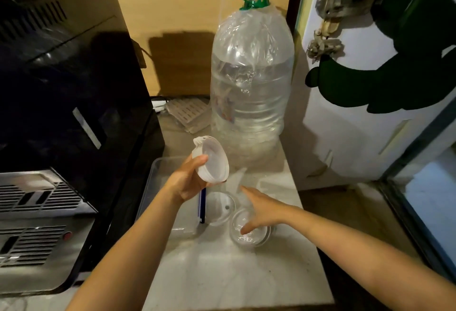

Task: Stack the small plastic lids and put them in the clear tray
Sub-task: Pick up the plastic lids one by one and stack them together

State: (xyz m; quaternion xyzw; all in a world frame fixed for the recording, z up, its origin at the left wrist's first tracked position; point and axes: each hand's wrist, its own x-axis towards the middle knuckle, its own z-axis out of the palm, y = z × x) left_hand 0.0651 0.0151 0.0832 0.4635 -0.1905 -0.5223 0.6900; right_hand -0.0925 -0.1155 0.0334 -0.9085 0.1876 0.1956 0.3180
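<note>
Right hand (256,208) reaches with fingers spread over a clear lid (249,230). Left hand (188,182) pinches stacked white lids (213,161) above the clear tray (158,165).

I had a single view, worn on the head. It looked forward and down, close over the desk (222,273) and both forearms.

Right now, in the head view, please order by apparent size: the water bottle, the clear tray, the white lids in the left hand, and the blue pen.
1. Water bottle, clearly largest.
2. Clear tray, though arms hide part of it.
3. White lids in the left hand.
4. Blue pen, thin and partly hidden, so its length is unsure.
</note>
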